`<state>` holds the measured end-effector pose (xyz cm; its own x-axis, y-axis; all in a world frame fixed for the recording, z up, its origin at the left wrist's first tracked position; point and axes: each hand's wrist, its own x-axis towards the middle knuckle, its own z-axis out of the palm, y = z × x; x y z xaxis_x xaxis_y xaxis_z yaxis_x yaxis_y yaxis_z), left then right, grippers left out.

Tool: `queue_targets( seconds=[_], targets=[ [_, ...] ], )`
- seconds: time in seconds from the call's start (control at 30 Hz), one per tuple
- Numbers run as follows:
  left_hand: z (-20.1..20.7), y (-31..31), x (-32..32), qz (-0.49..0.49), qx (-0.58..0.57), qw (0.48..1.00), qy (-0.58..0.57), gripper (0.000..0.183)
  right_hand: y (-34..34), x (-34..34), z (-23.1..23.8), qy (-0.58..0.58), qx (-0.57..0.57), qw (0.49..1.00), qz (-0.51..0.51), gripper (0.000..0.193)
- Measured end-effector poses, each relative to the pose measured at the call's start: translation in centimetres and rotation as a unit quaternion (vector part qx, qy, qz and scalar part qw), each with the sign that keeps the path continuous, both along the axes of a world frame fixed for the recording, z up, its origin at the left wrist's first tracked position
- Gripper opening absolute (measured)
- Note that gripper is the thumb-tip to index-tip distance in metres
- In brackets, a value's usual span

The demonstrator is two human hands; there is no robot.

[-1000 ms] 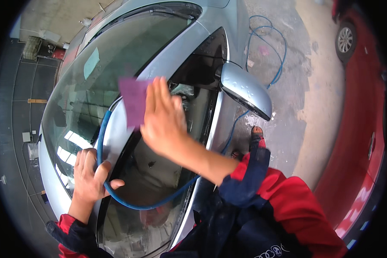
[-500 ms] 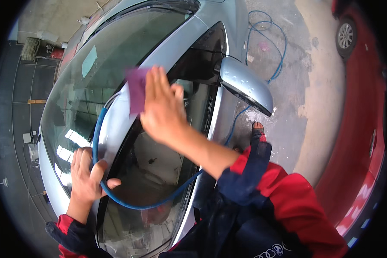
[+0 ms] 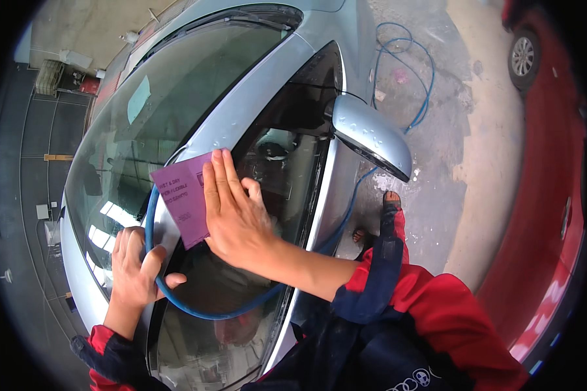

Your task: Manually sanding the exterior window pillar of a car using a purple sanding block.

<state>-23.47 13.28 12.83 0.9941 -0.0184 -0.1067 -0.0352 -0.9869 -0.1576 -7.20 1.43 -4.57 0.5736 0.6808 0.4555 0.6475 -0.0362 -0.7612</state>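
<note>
A purple sheet of sandpaper [image 3: 184,205] lies on the silver-blue windshield pillar [image 3: 218,130] of a car, reaching over the edge of the side window [image 3: 215,277]. My right hand [image 3: 238,221] presses its right part down with outstretched fingers held together. Lower left, my left hand [image 3: 132,270] rests at the pillar with a blue hose [image 3: 205,316] held between thumb and fingers. That hose loops over the side window, and its end runs up beside the sheet, partly hidden by it. Water drops show on the pillar and on the side mirror [image 3: 372,130].
The wide windshield [image 3: 137,143] spreads to the left of the pillar. More blue hose [image 3: 430,85] lies coiled on the wet concrete floor at the upper right. A red car [image 3: 535,189] stands along the right side. My sandalled feet show below the mirror.
My right hand and the sandpaper have slid down along the pillar toward my left hand. The left hand keeps its hold on the hose.
</note>
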Motion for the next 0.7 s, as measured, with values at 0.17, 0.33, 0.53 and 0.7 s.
queue_targets(
  seconds=[0.17,0.33,0.53,0.7],
  targets=[
    [0.1,-0.2,0.4,-0.004,0.029,0.999,-0.014,0.068,2.1,6.4,-1.2,0.040,-0.001,0.996,-0.078,0.080],
    [-0.1,0.2,0.3,-0.008,0.006,1.000,-0.011,0.069,0.6,0.5,-0.9,-0.001,0.004,1.000,-0.016,0.080],
    [0.0,-0.2,0.5,-0.003,0.019,1.000,-0.018,0.069,1.6,2.9,-0.1,0.041,-0.008,0.997,-0.063,0.080],
    [0.0,0.0,0.0,-0.007,-0.001,1.000,-0.007,0.068,1.1,3.4,-1.0,-0.011,0.017,0.999,-0.031,0.081]
  ],
)
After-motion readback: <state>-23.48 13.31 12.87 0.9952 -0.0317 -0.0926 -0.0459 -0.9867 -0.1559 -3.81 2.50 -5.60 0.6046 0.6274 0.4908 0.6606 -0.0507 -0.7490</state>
